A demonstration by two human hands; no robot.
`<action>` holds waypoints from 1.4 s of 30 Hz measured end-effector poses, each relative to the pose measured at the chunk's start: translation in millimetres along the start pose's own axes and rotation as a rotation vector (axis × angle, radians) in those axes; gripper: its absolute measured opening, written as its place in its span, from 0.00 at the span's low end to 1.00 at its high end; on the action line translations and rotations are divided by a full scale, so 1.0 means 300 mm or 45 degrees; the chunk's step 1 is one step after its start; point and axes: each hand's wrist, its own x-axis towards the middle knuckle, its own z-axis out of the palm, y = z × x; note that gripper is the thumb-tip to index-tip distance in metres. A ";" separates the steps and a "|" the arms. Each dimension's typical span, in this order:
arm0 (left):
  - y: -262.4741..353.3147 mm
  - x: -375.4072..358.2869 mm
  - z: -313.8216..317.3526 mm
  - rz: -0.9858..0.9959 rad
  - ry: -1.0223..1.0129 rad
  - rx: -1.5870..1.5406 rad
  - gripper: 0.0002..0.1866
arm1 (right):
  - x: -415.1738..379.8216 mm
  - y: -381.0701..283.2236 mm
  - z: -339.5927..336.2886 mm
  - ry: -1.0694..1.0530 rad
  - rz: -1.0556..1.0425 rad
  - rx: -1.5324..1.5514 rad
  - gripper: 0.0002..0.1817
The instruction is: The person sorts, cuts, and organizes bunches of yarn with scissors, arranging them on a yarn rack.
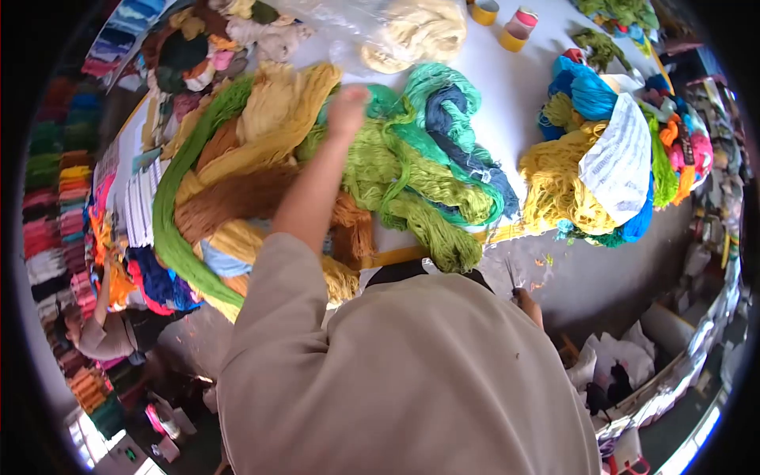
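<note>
My left arm reaches out across the table, and my left hand (348,109) is over the skeins, next to the teal yarn (383,101). Its fingers look curled in, somewhat blurred; whatever they hold is hidden. Light green yarn skeins (372,162) lie just below it, with a golden-tan skein (273,131) to its left and a dark blue skein (447,115) to its right. Down by the table's front edge, my right hand (529,307) is mostly covered by my body. It grips a pair of scissors (511,273), thin blades pointing up.
Yellow skeins (554,174) with a printed paper sheet (621,158) are heaped at right. Tape rolls (514,32) stand at the back near cream yarn in plastic (419,32). A long green skein (170,206) hangs over the left edge. Another person (103,332) bends at far left.
</note>
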 end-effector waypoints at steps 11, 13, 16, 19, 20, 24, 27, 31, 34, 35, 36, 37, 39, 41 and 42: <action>0.005 -0.173 0.232 -0.178 -0.133 -0.280 0.14 | 0.029 -0.167 -0.023 0.203 -0.034 0.228 0.27; 0.120 -0.277 0.126 -0.414 -0.265 -1.005 0.16 | 0.162 -0.170 -0.025 0.253 -0.080 0.209 0.25; 0.287 -0.459 -0.015 -0.443 -0.312 -1.377 0.13 | 0.411 -0.199 -0.079 0.411 -0.284 0.064 0.29; 0.398 -0.659 -0.139 -0.326 -0.279 -1.738 0.11 | 0.695 -0.229 -0.155 0.302 -0.264 -0.060 0.21; 0.428 -0.720 -0.170 -0.255 -0.278 -1.847 0.12 | 0.800 -0.222 -0.154 0.369 -0.298 -0.175 0.18; 0.510 -0.946 -0.280 -0.176 -0.085 -2.012 0.12 | 1.093 -0.242 -0.231 0.229 -0.450 -0.467 0.26; 0.621 -1.095 -0.298 -0.046 0.421 -1.660 0.06 | 0.999 -0.533 -0.342 0.137 -0.504 -0.948 0.27; 0.669 -1.196 -0.243 0.095 0.618 -1.447 0.07 | 0.552 -1.013 -0.372 0.110 -1.629 -0.005 0.15; 0.692 -1.224 -0.171 0.264 0.807 -1.021 0.13 | 0.076 -1.207 -0.347 -0.603 -1.791 0.606 0.16; 0.696 -1.233 -0.157 0.274 0.812 -1.026 0.13 | -0.035 -1.237 -0.338 -0.628 -1.846 0.630 0.17; 0.698 -1.243 -0.142 0.322 0.815 -0.922 0.13 | -0.102 -1.254 -0.318 -0.668 -1.843 0.685 0.16; 0.704 -1.256 -0.130 0.369 0.818 -0.815 0.13 | -0.136 -1.264 -0.305 -0.710 -1.840 0.742 0.15; 0.741 -1.298 -0.123 0.407 0.813 -0.841 0.12 | -0.140 -1.269 -0.304 -0.591 -1.852 0.651 0.13; 0.757 -1.336 -0.137 0.362 0.757 -1.023 0.12 | -0.149 -1.273 -0.330 -0.479 -2.011 0.511 0.12; 0.753 -1.360 -0.144 0.284 0.707 -1.179 0.12 | -0.157 -1.269 -0.335 -0.482 -2.014 0.500 0.12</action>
